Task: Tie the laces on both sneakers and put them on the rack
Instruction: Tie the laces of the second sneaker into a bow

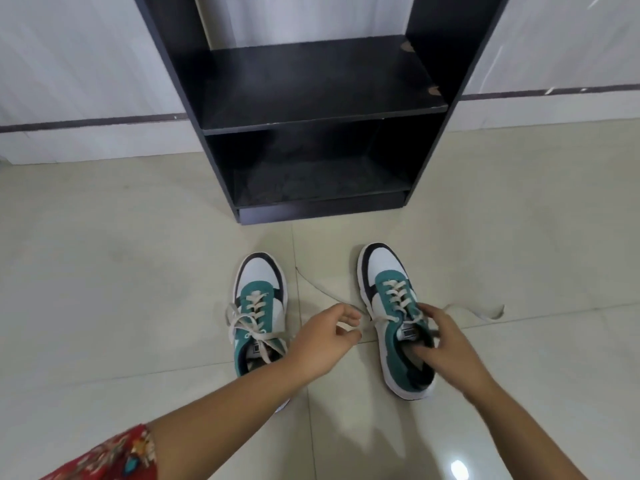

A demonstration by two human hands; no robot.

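Two green, white and black sneakers stand on the floor, toes toward the rack. The left sneaker (258,299) carries a tied bow in its cream laces. On the right sneaker (388,289) the laces hang loose: one end (485,311) trails right over the tiles, the other runs left. My left hand (325,341) pinches that left lace end between thumb and fingers. My right hand (446,344) rests on the right sneaker's tongue and collar, fingers curled over the opening. The black rack (322,109) stands just beyond the shoes.
The rack has a bare middle shelf (311,81) and a lower compartment (311,174) near the floor. Glossy cream tiles (121,271) spread all around. A white wall (69,64) with a dark stripe runs behind the rack. A red patterned sleeve (114,455) covers my left arm.
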